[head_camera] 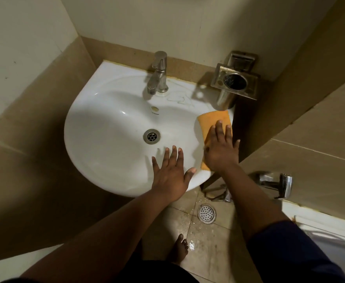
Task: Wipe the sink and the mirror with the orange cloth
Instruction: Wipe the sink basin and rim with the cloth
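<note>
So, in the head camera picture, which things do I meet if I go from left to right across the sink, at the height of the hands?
Sink drain → left hand flat on the sink front rim → right hand pressing the orange cloth on the right rim.

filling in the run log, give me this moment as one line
phase: wiping sink | right hand: flat on orange cloth, sink right rim | left hand: open, resting on front rim | mirror: not in view

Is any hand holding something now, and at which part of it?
Nothing is gripped. The right hand lies flat on the near half of the orange cloth, pressing it on the sink rim. The left hand rests open on the rim.
</note>
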The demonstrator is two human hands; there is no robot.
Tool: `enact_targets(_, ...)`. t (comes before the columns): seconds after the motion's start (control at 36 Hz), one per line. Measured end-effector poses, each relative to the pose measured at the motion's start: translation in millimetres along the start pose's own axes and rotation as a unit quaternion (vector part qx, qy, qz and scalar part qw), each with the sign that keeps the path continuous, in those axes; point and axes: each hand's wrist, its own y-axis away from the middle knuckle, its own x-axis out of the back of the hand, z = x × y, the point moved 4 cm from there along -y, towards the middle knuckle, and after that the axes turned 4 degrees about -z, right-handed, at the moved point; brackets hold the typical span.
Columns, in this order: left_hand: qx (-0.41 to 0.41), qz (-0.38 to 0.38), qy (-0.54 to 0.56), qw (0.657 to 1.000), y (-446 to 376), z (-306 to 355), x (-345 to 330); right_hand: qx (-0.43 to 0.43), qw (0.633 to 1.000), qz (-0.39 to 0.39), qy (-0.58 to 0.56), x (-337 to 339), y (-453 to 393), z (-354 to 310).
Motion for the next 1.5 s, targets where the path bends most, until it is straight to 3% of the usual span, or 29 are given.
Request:
enact_targets(0.25,0.002,0.015,-0.001,1.000,-2,3,0,-0.012,1.000,-0.001,-0.001,32,-47,5)
enact_targets(0.67,-0.030,0.023,-0.030,0.999,-1,7,2,-0.026,0.999,0.006,-0.036,-4,6,3)
enact_targets(1.11,-0.074,0.027,-0.030,0.996,12,-1,5,-0.013,0.999,0.015,0.034,42,-78,-9)
enact_targets(1.28,-0.131,0.046,-0.051,0.989,15,-8,4,-0.009,0.999,0.022,0.042,30,-58,-6)
enact_targets(1.36,-0.161,0.015,-0.052,0.986,22,-18,4,-0.029,0.999,0.011,0.028,13,-30,-8)
enact_targets(1.5,-0.119,-0.037,-0.038,0.991,24,-53,12,-0.055,0.997,-0.048,0.026,-12,28,-29)
